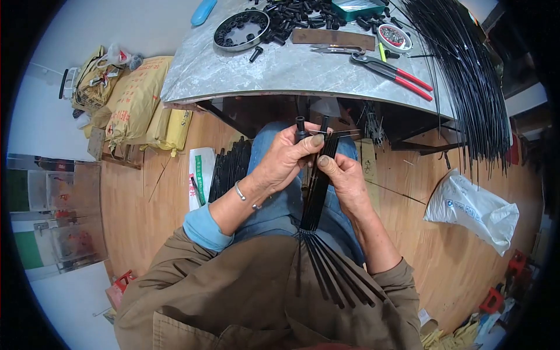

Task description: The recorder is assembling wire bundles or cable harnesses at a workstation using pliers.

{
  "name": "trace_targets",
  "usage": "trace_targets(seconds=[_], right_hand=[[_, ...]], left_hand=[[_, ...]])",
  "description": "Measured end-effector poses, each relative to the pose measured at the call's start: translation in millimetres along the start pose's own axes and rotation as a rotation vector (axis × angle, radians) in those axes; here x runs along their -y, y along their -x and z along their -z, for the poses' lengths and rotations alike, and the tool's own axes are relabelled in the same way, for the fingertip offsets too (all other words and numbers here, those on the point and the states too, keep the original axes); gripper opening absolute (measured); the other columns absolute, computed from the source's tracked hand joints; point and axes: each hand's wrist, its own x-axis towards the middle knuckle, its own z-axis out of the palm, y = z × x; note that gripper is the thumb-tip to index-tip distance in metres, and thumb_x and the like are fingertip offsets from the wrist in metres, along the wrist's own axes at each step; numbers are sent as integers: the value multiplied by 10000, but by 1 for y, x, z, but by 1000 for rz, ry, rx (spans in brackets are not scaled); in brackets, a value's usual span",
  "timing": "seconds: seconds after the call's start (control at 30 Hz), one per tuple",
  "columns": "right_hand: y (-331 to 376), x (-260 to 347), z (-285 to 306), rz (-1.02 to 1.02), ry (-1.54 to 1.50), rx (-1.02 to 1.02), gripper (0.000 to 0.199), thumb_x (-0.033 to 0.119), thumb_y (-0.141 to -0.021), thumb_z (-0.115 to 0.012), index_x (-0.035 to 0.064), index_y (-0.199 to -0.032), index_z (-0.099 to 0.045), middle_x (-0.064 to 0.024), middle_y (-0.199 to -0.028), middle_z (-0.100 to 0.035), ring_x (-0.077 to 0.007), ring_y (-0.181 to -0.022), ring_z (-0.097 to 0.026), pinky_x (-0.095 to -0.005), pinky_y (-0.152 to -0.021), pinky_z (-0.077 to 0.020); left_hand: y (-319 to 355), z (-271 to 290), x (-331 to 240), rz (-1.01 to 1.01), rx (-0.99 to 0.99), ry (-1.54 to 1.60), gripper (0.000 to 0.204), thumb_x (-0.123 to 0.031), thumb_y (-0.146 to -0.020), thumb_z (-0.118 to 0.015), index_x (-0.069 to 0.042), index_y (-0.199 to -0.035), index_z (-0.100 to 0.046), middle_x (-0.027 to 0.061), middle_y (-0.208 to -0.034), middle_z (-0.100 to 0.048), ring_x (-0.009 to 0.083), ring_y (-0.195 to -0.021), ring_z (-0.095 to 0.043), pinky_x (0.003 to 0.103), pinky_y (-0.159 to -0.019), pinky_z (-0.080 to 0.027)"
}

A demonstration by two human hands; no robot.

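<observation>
A bundle of thin black rods (316,201) lies along my lap, tied at a narrow waist, its lower ends fanning out over the brown garment. My left hand (279,160) is closed at the bundle's upper end, thumb stretched across it. A black tubular piece (300,125) sticks up at that hand's fingers, and another slim black tube (325,123) rises beside it. My right hand (349,179) pinches the rods from the right, thumb on top. Thin strands poke out to the right above the thumbs. The fingers behind the bundle are partly hidden.
The grey table (201,76) ahead holds red-handled pliers (402,79), scissors (335,48), a round tray (242,30), loose black tubes and a small white bowl (395,38). Long black rods (475,81) overhang its right edge. Sacks (137,102) stand left; a white bag (469,207) lies right.
</observation>
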Motion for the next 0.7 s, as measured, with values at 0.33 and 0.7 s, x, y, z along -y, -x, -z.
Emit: trace_targets(seconds=[0.33, 0.7], right_hand=[[4, 1, -2, 26, 18, -25, 334, 358, -843, -689, 36, -929, -668, -4, -841, -657, -56, -757, -563, -211, -710, -443], [7, 12, -9, 83, 37, -39, 276, 248, -856, -699, 18, -972, -598, -10, -881, -642, -55, -796, -559, -205, -712, -451]], left_hand=[[4, -3, 1, -57, -42, -32, 239, -210, -856, -694, -67, -1025, -601, -30, -814, -616, 35, -670, -527, 192, -581, -416], [12, -16, -17, -179, -77, -431, 166, -178, -856, -685, -47, -944, -631, -37, -752, -600, 29, -666, -533, 196, -603, -437]])
